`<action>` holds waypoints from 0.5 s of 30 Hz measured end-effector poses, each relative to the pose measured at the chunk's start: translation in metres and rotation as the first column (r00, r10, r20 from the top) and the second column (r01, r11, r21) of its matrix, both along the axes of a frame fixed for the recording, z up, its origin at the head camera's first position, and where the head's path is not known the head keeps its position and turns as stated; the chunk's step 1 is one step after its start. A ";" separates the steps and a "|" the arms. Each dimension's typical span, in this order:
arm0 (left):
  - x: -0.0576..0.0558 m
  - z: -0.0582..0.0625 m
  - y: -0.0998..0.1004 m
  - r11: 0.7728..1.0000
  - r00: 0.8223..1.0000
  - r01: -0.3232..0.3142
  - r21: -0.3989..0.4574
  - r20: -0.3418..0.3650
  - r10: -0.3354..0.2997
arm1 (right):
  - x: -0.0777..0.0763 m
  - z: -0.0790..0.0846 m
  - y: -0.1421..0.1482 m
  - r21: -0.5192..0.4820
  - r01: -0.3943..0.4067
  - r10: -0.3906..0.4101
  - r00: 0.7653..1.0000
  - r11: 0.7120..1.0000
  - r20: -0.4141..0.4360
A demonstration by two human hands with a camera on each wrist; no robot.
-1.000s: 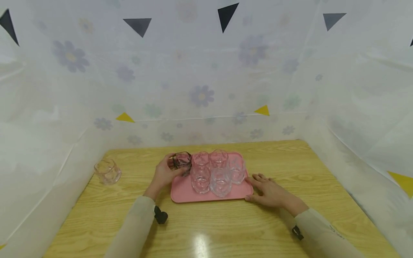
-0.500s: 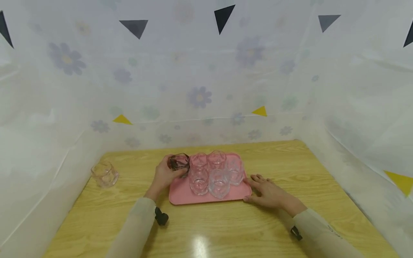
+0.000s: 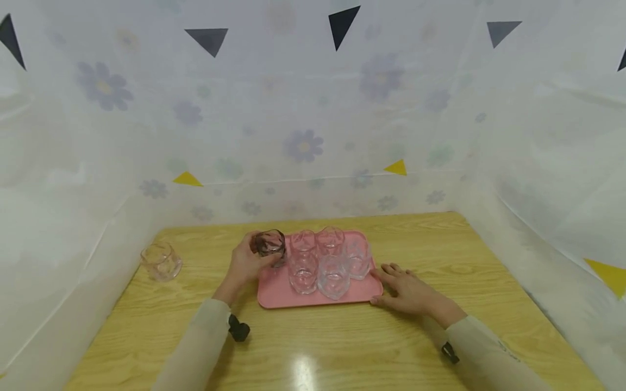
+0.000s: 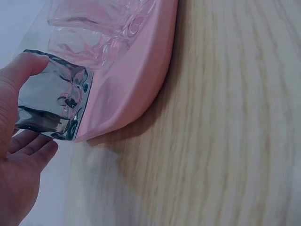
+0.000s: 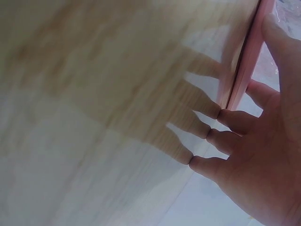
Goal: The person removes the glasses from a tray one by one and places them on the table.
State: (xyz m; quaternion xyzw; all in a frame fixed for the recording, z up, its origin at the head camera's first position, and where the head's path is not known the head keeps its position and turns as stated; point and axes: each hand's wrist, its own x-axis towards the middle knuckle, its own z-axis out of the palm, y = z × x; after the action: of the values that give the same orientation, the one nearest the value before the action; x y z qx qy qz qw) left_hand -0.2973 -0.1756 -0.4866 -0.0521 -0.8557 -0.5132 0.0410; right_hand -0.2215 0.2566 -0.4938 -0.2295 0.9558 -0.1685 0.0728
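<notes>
At the left end of the pink tray [image 3: 281, 296], my left hand [image 3: 244, 263] grips a smoky dark glass [image 3: 270, 244], thumb on the near side and fingers behind. The left wrist view has this glass [image 4: 54, 96] at the tray's corner; whether its base touches the tray I cannot tell. Several clear glasses [image 3: 334, 278] stand close together on the tray. My right hand [image 3: 408, 290] lies at the tray's right edge with fingers spread. In the right wrist view, its thumb is against the pink rim [image 5: 244, 70] and several fingertips [image 5: 200, 162] touch the tabletop.
Apart from the tray, another clear glass [image 3: 162, 262] stands near the left edge of the wooden table [image 3: 313, 347]. White flower-patterned sheeting [image 3: 303, 108] encloses the back and both sides.
My left hand and the smoky glass have shifted slightly left relative to the tray and the clear glasses. My right hand keeps its place at the tray's edge.
</notes>
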 end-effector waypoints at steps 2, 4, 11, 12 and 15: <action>0.001 0.002 -0.004 1.000 1.000 -0.006 0.014 0.002 0.006 | 0.001 0.001 0.000 -0.003 0.004 -0.004 1.000 1.000 0.001; 0.002 0.003 -0.010 1.000 1.000 -0.007 0.023 -0.001 0.007 | 0.001 0.001 0.000 -0.004 0.003 -0.003 1.000 1.000 -0.003; 0.007 0.002 -0.035 0.999 0.998 -0.049 0.003 -0.026 0.049 | 0.001 0.003 0.001 -0.009 -0.002 0.002 1.000 1.000 -0.014; 0.008 0.001 -0.039 0.998 0.998 -0.055 -0.003 -0.028 0.055 | 0.001 0.003 0.000 -0.009 -0.003 0.003 1.000 1.000 -0.015; 0.012 -0.001 -0.051 0.997 0.997 -0.071 -0.008 -0.016 0.071 | 0.002 0.003 -0.001 -0.007 -0.007 0.007 1.000 1.000 -0.015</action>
State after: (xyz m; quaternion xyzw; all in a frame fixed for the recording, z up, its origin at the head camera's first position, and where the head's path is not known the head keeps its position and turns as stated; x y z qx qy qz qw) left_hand -0.2857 -0.2262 -0.4873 -0.0262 -0.8588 -0.5074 0.0657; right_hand -0.2193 0.2558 -0.4903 -0.2345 0.9549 -0.1700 0.0655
